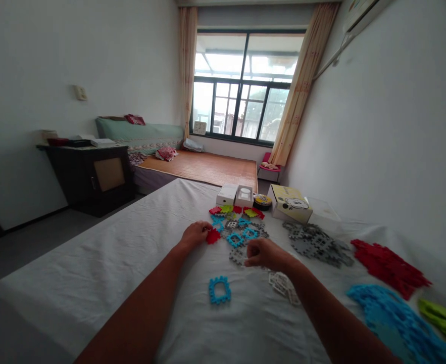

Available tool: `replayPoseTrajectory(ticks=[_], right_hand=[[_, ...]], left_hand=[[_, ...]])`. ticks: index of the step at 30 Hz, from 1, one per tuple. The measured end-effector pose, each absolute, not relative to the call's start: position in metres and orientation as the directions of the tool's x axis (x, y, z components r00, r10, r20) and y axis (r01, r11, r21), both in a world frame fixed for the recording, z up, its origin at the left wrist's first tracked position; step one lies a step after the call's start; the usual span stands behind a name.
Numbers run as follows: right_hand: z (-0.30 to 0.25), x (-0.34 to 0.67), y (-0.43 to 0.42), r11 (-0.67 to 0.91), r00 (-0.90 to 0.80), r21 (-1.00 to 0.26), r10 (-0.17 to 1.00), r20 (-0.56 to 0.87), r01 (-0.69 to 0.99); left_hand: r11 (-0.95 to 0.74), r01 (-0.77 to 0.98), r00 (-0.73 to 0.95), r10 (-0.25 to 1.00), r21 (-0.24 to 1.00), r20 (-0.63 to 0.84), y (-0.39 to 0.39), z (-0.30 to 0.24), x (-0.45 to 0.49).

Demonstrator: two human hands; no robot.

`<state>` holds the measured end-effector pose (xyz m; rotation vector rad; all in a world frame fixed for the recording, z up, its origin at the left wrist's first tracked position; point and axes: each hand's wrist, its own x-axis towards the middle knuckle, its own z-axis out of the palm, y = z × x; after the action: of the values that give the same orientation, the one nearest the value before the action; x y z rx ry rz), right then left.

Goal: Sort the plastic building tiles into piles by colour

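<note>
My left hand point(195, 234) rests on the white sheet with its fingers closed on a red toothed puzzle tile point(212, 236). My right hand point(263, 253) is curled in a pinch over a grey tile point(238, 256) at the near edge of a joined patch of red, green, blue and grey tiles point(238, 222). A lone blue frame tile point(219, 290) lies nearer to me between my forearms. White tiles point(281, 284) lie partly under my right forearm.
Piles of loose tiles lie to the right: grey point(319, 244), red point(387, 265), blue point(393, 318), green point(444, 321). White boxes point(236, 194), a tape roll point(262, 201) and a yellow box point(290, 203) stand behind. A dark cabinet point(94, 177) and a bed point(203, 169) lie beyond.
</note>
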<state>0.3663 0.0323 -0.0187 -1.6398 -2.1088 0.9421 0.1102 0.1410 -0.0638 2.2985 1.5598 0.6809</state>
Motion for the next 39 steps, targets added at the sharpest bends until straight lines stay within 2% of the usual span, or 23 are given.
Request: replayPoseTrajectory(ticks=[4, 7, 12, 16, 19, 23, 25, 28, 30, 34, 39], right_hand=[[-0.011, 0.439, 0.015, 0.046, -0.168, -0.615, 0.975, -0.142, 0.787], [-0.009, 0.465, 0.001, 0.006, -0.064, -0.579, 0.995, -0.079, 0.815], [-0.006, 0.459, 0.0, 0.154, -0.132, -0.378, 0.988, 0.083, 0.913], [-0.007, 0.429, 0.03, 0.236, -0.177, -0.309, 0.962, 0.208, 0.921], [-0.018, 0.404, 0.06, 0.258, -0.224, -0.253, 0.962, 0.156, 0.932], [-0.034, 0.382, 0.079, 0.221, -0.21, -0.229, 0.975, 0.073, 0.948], [-0.037, 0.377, 0.076, 0.264, -0.261, -0.255, 0.964, 0.05, 0.93], [-0.032, 0.376, 0.069, 0.354, -0.372, -0.378, 0.928, 0.028, 0.855], [-0.026, 0.38, 0.072, 0.336, -0.35, -0.404, 0.936, 0.043, 0.85], [-0.023, 0.396, 0.103, 0.134, -0.118, -0.211, 0.989, 0.085, 0.968], [-0.035, 0.398, 0.13, 0.123, -0.119, -0.103, 0.992, 0.04, 0.987]], left_hand=[[-0.383, 0.8, 0.314, 0.923, 0.463, 0.221, 0.139, -0.062, 0.111], [-0.39, 0.802, 0.321, 0.92, 0.452, 0.224, 0.137, -0.062, 0.113], [-0.405, 0.798, 0.319, 0.912, 0.446, 0.257, 0.134, -0.062, 0.119], [-0.496, 0.744, 0.341, 0.858, 0.448, 0.385, 0.131, -0.063, 0.126], [-0.591, 0.682, 0.423, 0.799, 0.431, 0.428, 0.128, -0.066, 0.129], [-0.605, 0.677, 0.455, 0.792, 0.42, 0.407, 0.127, -0.069, 0.128], [-0.591, 0.682, 0.443, 0.802, 0.43, 0.4, 0.127, -0.07, 0.127], [-0.592, 0.675, 0.449, 0.804, 0.441, 0.39, 0.129, -0.07, 0.127], [-0.597, 0.669, 0.459, 0.801, 0.444, 0.385, 0.129, -0.071, 0.128], [-0.589, 0.673, 0.452, 0.806, 0.447, 0.381, 0.13, -0.071, 0.128], [-0.569, 0.686, 0.443, 0.821, 0.454, 0.36, 0.13, -0.071, 0.127]])
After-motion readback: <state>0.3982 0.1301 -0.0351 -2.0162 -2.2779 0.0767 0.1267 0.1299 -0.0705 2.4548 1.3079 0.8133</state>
